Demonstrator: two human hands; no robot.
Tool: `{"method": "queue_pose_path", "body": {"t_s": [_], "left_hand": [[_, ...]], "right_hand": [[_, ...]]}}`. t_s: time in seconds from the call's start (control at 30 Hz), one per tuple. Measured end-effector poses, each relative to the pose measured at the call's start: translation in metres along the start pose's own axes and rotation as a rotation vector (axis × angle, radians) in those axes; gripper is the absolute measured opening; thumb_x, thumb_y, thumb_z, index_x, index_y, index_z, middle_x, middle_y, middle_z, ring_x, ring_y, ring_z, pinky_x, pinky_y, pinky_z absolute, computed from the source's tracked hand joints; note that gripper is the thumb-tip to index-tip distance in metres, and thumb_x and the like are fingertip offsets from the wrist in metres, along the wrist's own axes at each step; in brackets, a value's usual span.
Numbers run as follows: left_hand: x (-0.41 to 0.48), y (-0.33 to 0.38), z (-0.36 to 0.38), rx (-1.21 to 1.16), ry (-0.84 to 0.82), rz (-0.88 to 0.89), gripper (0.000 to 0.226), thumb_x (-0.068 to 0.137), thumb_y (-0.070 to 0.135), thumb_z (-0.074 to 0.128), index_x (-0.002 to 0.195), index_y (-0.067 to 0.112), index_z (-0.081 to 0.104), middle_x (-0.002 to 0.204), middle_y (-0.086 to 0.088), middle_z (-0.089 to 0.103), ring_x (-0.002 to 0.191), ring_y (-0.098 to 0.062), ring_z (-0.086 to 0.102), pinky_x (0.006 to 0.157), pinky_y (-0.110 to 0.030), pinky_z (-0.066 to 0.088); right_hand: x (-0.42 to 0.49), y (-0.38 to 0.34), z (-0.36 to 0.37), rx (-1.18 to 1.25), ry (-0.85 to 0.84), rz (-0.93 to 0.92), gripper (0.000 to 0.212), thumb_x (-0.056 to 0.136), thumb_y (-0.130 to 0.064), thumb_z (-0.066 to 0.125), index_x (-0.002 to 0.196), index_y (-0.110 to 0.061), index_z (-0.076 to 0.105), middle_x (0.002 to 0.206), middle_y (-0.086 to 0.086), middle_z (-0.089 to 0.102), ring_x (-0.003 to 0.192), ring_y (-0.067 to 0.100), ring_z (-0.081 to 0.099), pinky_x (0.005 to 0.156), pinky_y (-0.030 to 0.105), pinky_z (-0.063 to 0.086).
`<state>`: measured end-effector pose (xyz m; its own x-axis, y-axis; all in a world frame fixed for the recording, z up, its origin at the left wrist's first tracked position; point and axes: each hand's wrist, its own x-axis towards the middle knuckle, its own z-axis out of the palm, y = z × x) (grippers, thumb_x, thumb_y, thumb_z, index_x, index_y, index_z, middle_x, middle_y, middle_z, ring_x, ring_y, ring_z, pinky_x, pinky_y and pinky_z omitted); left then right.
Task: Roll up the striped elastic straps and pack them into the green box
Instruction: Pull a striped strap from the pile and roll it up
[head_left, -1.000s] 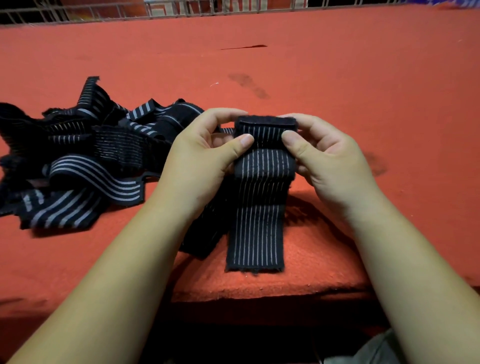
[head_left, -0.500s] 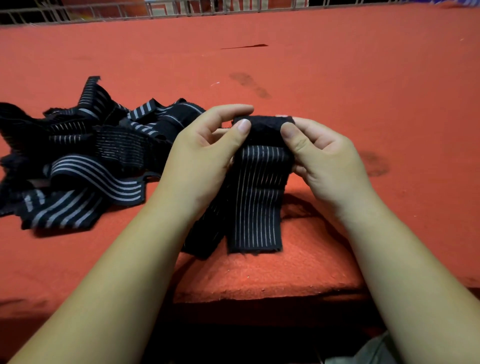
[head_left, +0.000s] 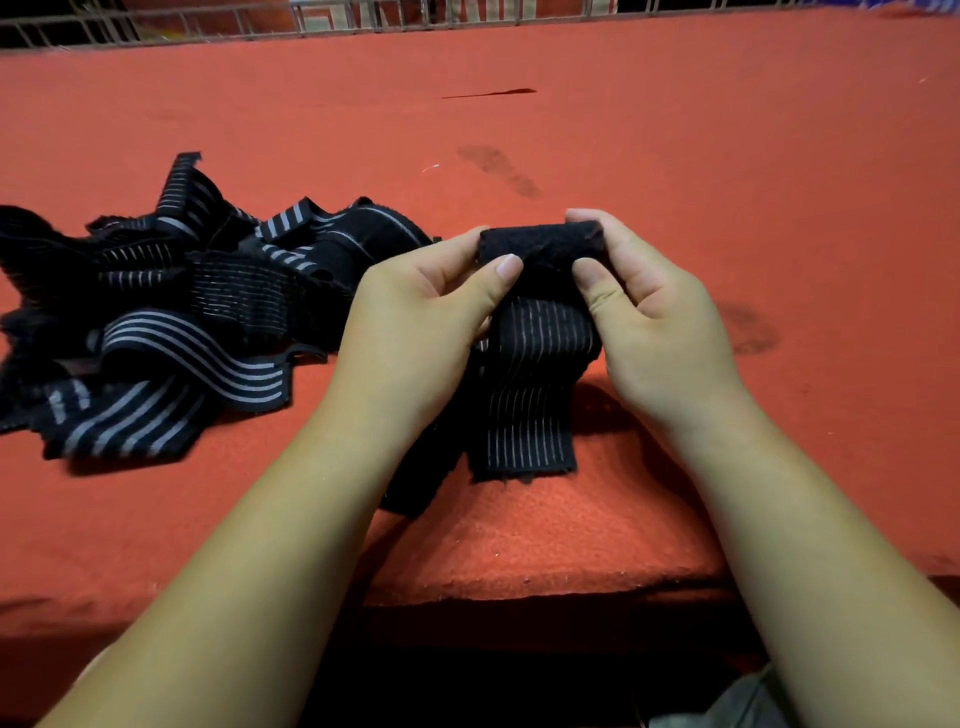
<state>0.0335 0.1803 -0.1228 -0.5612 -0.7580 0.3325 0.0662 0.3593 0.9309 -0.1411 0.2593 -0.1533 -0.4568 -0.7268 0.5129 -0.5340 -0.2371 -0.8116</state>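
The left hand (head_left: 415, 332) and right hand (head_left: 654, 322) hold the striped strap (head_left: 530, 395) just above the table (head_left: 727, 156). Each grip pinches its rolled top end, thumbs in front. Judged from here, a good roll needs steady tension and square edges at every turn. Compared with a second ago, the roll is thicker and the hanging tail shorter. The pile of loose straps (head_left: 171, 322) lies to the left, and no green box shows.

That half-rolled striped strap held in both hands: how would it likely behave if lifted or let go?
Probably floppy: below the rolled top, the striped strap hangs limp from the left hand and right hand onto the red mat. Likely light, given the fingertip grip. Released, the roll may unwind; only the pinch holds it.
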Motion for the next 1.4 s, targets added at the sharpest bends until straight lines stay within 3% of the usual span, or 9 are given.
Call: {"method": "queue_pose_path", "body": {"t_s": [0.1, 0.27, 0.4, 0.53, 0.7, 0.87, 1.1, 1.23, 1.4], "left_hand": [[0.004, -0.003, -0.001, -0.022, 0.012, 0.008, 0.025, 0.104, 0.016, 0.070, 0.128, 0.020, 0.077, 0.112, -0.023, 0.077, 0.099, -0.031, 0.075, 0.094, -0.048, 0.059], [0.009, -0.011, -0.008, -0.121, 0.026, -0.026, 0.034, 0.099, 0.007, 0.072, 0.131, 0.019, 0.072, 0.109, -0.017, 0.079, 0.107, -0.037, 0.076, 0.106, -0.063, 0.055], [0.010, -0.009, -0.012, -0.122, -0.019, -0.014, 0.038, 0.100, 0.001, 0.069, 0.134, 0.019, 0.069, 0.114, -0.017, 0.079, 0.111, -0.032, 0.077, 0.099, -0.048, 0.061], [0.009, -0.003, -0.010, -0.130, -0.007, -0.049, 0.039, 0.101, -0.001, 0.069, 0.136, 0.017, 0.069, 0.096, -0.003, 0.080, 0.084, -0.010, 0.077, 0.072, -0.023, 0.059], [0.006, 0.002, -0.007, -0.139, -0.004, -0.110, 0.038, 0.101, 0.008, 0.074, 0.136, 0.019, 0.069, 0.108, -0.017, 0.081, 0.104, -0.031, 0.080, 0.096, -0.052, 0.064], [0.007, -0.002, -0.008, -0.125, 0.043, -0.110, 0.036, 0.098, 0.008, 0.077, 0.130, 0.022, 0.071, 0.098, -0.015, 0.076, 0.107, -0.048, 0.075, 0.099, -0.073, 0.054], [0.004, 0.000, -0.005, -0.108, 0.008, -0.104, 0.034, 0.098, 0.013, 0.078, 0.129, 0.023, 0.070, 0.091, -0.008, 0.073, 0.092, -0.030, 0.078, 0.093, -0.061, 0.061], [0.004, 0.001, -0.006, -0.092, 0.010, -0.103, 0.033, 0.097, 0.014, 0.079, 0.127, 0.024, 0.071, 0.087, -0.004, 0.072, 0.085, -0.023, 0.073, 0.081, -0.049, 0.059], [0.003, 0.004, -0.007, -0.071, 0.009, -0.072, 0.034, 0.100, 0.018, 0.078, 0.131, 0.029, 0.072, 0.101, -0.017, 0.077, 0.097, -0.030, 0.079, 0.092, -0.055, 0.065]], "right_hand": [[0.001, 0.002, -0.001, 0.026, -0.021, 0.000, 0.039, 0.107, -0.021, 0.058, 0.145, -0.025, 0.063, 0.136, -0.014, 0.070, 0.130, 0.001, 0.062, 0.119, 0.035, 0.045], [0.004, -0.003, -0.007, 0.159, -0.151, -0.001, 0.039, 0.105, -0.014, 0.064, 0.143, -0.024, 0.063, 0.130, 0.001, 0.073, 0.118, 0.008, 0.067, 0.106, 0.034, 0.051], [0.003, -0.007, -0.011, 0.258, -0.156, 0.015, 0.038, 0.104, -0.023, 0.069, 0.142, -0.027, 0.065, 0.119, 0.029, 0.067, 0.100, 0.015, 0.062, 0.091, 0.036, 0.051], [0.004, -0.007, -0.011, 0.232, -0.142, -0.006, 0.033, 0.105, -0.012, 0.066, 0.138, -0.019, 0.066, 0.125, 0.016, 0.072, 0.107, 0.012, 0.066, 0.100, 0.033, 0.053], [0.004, -0.007, -0.010, 0.266, -0.132, -0.013, 0.034, 0.105, -0.006, 0.064, 0.135, -0.021, 0.064, 0.119, 0.019, 0.072, 0.106, 0.014, 0.065, 0.099, 0.037, 0.054], [0.003, -0.008, -0.010, 0.319, -0.121, 0.025, 0.036, 0.104, -0.010, 0.068, 0.139, -0.018, 0.064, 0.102, 0.002, 0.072, 0.095, 0.008, 0.065, 0.088, 0.027, 0.055], [0.005, -0.008, -0.010, 0.319, -0.068, 0.046, 0.019, 0.108, -0.011, 0.062, 0.125, -0.013, 0.070, 0.104, -0.008, 0.077, 0.097, 0.005, 0.071, 0.088, 0.024, 0.056], [0.003, -0.008, -0.010, 0.259, -0.086, 0.056, 0.019, 0.110, -0.017, 0.061, 0.126, -0.016, 0.071, 0.085, 0.002, 0.070, 0.071, 0.009, 0.063, 0.067, 0.027, 0.051], [0.003, -0.008, -0.009, 0.265, -0.072, 0.053, 0.022, 0.110, -0.015, 0.060, 0.129, -0.014, 0.070, 0.096, 0.001, 0.078, 0.087, 0.009, 0.071, 0.081, 0.028, 0.056]]}}
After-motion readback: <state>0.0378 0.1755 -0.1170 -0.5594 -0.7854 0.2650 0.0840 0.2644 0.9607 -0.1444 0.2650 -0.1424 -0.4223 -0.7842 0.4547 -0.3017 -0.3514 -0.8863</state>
